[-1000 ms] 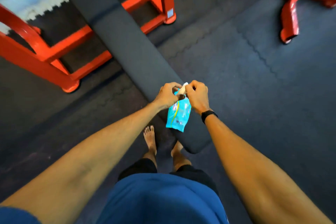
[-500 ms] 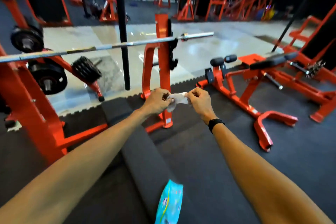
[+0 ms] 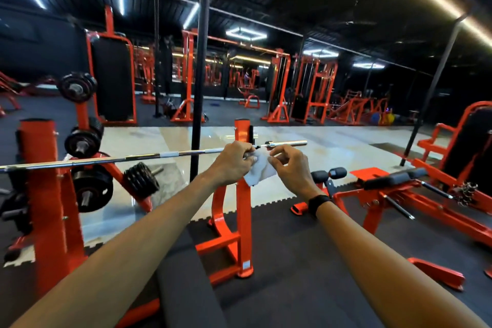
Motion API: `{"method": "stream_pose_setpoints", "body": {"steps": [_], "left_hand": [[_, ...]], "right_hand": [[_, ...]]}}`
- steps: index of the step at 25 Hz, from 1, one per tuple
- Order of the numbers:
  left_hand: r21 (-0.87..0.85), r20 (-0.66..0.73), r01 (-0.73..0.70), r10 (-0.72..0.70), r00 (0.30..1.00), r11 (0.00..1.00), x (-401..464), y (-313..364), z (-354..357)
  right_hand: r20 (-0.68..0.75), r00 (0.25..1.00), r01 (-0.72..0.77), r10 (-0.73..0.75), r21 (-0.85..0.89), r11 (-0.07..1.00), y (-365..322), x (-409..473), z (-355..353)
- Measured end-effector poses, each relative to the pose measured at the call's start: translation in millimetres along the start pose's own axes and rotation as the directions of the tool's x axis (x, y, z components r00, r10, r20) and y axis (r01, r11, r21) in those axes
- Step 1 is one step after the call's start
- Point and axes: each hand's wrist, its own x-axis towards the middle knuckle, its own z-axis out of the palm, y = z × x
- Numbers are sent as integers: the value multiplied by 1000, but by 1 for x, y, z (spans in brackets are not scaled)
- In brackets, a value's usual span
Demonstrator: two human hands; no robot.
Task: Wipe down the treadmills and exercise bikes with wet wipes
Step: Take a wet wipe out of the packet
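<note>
A white wet wipe (image 3: 260,172) hangs between my two hands, held out at arm's length in the middle of the view. My left hand (image 3: 233,161) pinches its left edge and my right hand (image 3: 288,165) pinches its right edge, so the wipe is partly spread. Both hands are in front of the orange upright (image 3: 243,221) of a bench press rack, close to the steel barbell (image 3: 106,160). The blue wipes packet is out of view. I see no treadmill or exercise bike.
The black bench pad (image 3: 186,298) runs under my arms. Weight plates (image 3: 90,189) hang on the rack's left post. An orange adjustable bench (image 3: 394,194) stands to the right on black rubber mats. A black pole (image 3: 199,74) rises behind the rack. More orange machines fill the far hall.
My head has tilted up from the bench to the hall. The wipe came out of the blue packet, the packet dropped to the bench and left the view, and my hands spread the wipe.
</note>
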Motion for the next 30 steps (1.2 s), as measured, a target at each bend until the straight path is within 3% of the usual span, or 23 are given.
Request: {"method": "stream_pose_setpoints", "body": {"steps": [10,14,18,23,26,30], "left_hand": [[-214,-20,117,-125,992,970,4,3,-53],[-202,-20,102,-108,994,974,6,-4,-65],[-238,28,104,-100,995,966,3,-6,-73],[-352,57,272,-270,961,895,-3,-6,-79],[-410,33,346,-365,930,844,-11,-2,-84],[-470,57,371,-392,918,801,-27,-1,-98]], "right_hand": [[-71,997,-25,25,7,1000,-32,16,-11],[51,999,-8,5,72,997,-45,15,5],[146,980,141,-135,-37,989,-57,17,20],[84,958,280,-273,-97,955,-70,18,39],[103,960,265,-259,-41,963,-74,20,45],[128,957,259,-262,45,965,-80,16,55]]}}
